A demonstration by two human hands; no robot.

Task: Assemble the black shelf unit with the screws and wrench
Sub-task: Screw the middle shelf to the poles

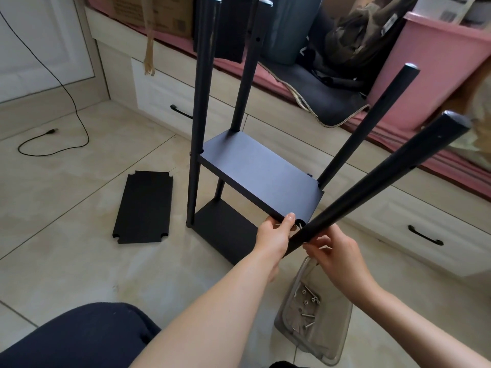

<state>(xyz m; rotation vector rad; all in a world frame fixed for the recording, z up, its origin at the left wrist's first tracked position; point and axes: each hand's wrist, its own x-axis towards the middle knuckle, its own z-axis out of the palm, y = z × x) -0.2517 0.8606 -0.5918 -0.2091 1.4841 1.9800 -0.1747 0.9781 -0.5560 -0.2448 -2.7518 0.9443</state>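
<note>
Floor: pale beige tiles (66, 261) are filling the lower and left parts of the frame, with dark grout lines running across.
Shelf unit: the black shelf unit (255, 168) is standing on the tiles at the centre, four poles rising toward the top of the frame.
Loose panel: a flat black board (144, 207) is lying on the floor just left of the unit.
Left hand: the left hand (275, 236) is gripping the near corner of the middle shelf, thumb curled over its edge.
Right hand: the right hand (336, 254) is holding the leaning pole (377, 181) at its lower end, fingers curled beneath it.
Screws: a clear tub (313, 314) at lower right is holding loose screws (309, 301).
Room: white drawers (398, 224) with black handles are lining the back; a pink bin (430, 67) is sitting at upper right; a black cable (53, 134) is trailing at left.
</note>
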